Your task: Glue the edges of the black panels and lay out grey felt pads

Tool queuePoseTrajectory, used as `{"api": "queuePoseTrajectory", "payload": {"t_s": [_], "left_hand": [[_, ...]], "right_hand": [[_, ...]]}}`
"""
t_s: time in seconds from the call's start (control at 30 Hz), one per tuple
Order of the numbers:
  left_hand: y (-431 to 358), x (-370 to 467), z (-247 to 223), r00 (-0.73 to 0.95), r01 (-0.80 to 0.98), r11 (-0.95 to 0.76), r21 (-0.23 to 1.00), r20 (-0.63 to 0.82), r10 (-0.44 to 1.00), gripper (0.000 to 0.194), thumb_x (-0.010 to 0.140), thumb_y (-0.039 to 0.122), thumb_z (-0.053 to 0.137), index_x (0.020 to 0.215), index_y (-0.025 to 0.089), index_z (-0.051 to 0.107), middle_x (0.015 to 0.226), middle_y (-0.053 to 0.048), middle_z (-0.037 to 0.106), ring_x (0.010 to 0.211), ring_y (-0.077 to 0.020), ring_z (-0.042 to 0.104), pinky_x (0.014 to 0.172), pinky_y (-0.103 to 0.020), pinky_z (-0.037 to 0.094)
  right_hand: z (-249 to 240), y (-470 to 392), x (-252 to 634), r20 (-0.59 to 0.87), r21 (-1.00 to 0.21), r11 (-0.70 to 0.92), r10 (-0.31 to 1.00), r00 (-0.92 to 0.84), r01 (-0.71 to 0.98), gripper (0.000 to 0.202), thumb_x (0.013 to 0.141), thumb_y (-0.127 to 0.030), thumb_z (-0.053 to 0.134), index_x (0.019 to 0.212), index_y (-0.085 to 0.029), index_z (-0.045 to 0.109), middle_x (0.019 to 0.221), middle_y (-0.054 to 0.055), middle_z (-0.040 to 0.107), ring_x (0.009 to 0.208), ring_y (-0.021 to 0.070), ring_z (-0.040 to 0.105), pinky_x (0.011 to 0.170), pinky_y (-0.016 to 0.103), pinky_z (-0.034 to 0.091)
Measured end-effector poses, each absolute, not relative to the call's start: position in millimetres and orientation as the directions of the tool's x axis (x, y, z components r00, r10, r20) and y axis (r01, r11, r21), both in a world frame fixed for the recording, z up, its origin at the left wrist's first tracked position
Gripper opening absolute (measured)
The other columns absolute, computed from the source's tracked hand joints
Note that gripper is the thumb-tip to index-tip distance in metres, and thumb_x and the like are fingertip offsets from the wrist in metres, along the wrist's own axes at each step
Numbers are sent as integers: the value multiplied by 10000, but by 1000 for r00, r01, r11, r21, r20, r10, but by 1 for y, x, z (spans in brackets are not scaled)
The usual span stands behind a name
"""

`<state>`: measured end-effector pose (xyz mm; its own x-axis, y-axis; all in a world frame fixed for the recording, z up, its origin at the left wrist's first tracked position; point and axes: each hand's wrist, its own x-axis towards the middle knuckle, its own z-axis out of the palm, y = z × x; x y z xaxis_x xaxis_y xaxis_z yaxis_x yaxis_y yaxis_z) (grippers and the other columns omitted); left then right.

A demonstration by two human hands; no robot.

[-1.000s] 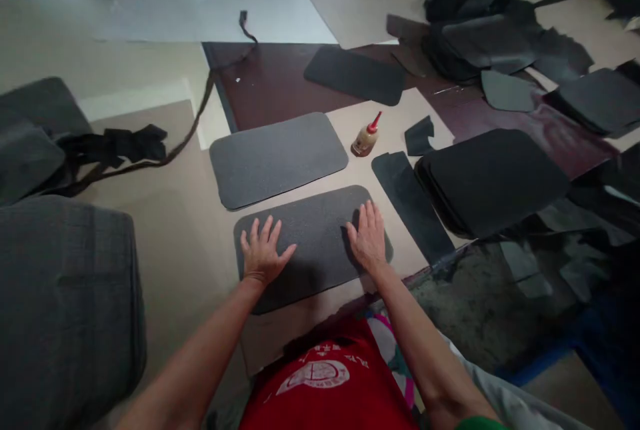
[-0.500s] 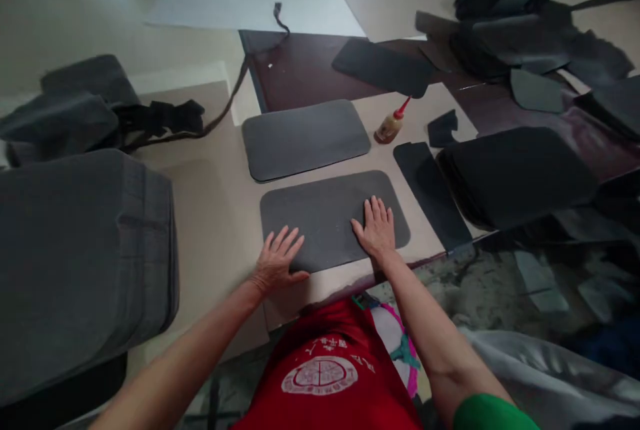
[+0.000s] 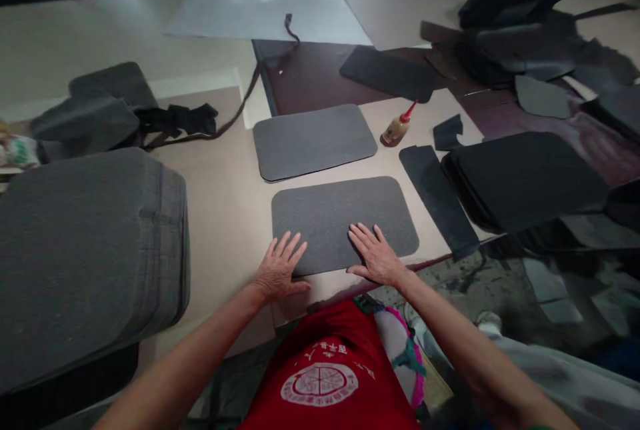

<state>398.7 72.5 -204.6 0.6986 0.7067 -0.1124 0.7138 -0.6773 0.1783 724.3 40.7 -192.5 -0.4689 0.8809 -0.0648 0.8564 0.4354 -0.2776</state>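
Note:
A dark grey rounded panel (image 3: 340, 210) lies flat near the table's front edge. My left hand (image 3: 281, 269) rests with spread fingers on its lower left corner, the thumb on the board below. On the panel's lower right part lies my right hand (image 3: 374, 257), palm down, fingers stretched out toward the upper left. Just beyond is a second grey panel (image 3: 315, 142), untouched. A small glue bottle with a red nozzle (image 3: 397, 129) stands to the right of that second panel.
A tall stack of grey panels (image 3: 90, 243) fills the left side. On the right are a dark strip (image 3: 439, 200), a stack of black panels (image 3: 525, 180) and heaped dark pieces (image 3: 530, 43). A dark strap (image 3: 245, 100) curves across the back left.
My right hand has slid toward the panel's lower edge and turned, its fingers now angled to the left. My left hand stays at the lower left corner. The view has shifted slightly.

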Motion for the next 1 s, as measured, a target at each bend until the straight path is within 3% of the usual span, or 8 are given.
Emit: {"api": "queuePoseTrajectory", "payload": {"t_s": [0.2,0.33,0.47,0.63,0.77,0.87,1.0], "left_hand": [[73,398,-206,716,696,-698,167,-86,693,1036,766,835,468,1542,170,295,1628,-159,218,1503,-399,147,1200,-590,136],[74,396,-211,727,682,-715,153,-43,685,1020,775,833,454,1542,179,297,1619,-157,247,1495,-399,181,1191,-596,164],[76,392,-219,738,668,-733,126,9,674,1020,770,838,455,1536,179,316,1608,-159,274,1482,-403,221,1179,-592,184],[76,392,-220,741,669,-734,113,-36,670,1013,750,840,480,1530,209,334,1607,-139,285,1482,-392,231,1185,-578,195],[64,388,-217,728,685,-720,114,-60,683,1028,717,817,567,1530,233,330,1615,-131,266,1477,-392,248,1176,-576,242],[46,374,-217,691,717,-681,147,-22,723,879,818,728,542,1525,247,338,1605,-106,307,1471,-357,280,1174,-553,284],[27,355,-214,541,797,-526,297,37,840,597,937,504,495,1444,191,462,1527,-123,444,1417,-302,391,1159,-498,358]], "right_hand": [[-185,40,699,-44,-318,457,868,-495,831,746,951,-556,515,1551,-168,301,1606,117,294,1506,282,195,1221,553,109],[-179,31,693,-57,-338,503,833,-551,796,782,934,-648,482,1540,-178,327,1602,108,307,1502,262,216,1227,527,129],[-181,33,693,-27,-304,456,873,-487,836,775,960,-639,426,1549,-153,296,1614,111,276,1515,252,164,1230,523,123],[-201,23,724,-27,-195,273,959,-284,942,797,946,-626,469,1548,-133,297,1627,141,222,1513,291,160,1215,558,137],[-215,-3,776,6,-125,62,998,-62,990,756,979,-604,378,1529,-87,331,1598,193,280,1487,340,231,1171,593,228],[-222,-16,812,131,-131,-140,979,157,982,708,1001,-554,297,1491,-51,384,1547,258,349,1446,383,309,1113,610,313],[-227,-9,836,275,-224,-157,937,217,962,688,1000,-531,258,1432,-27,436,1433,290,474,1392,370,390,1105,554,350]]}}
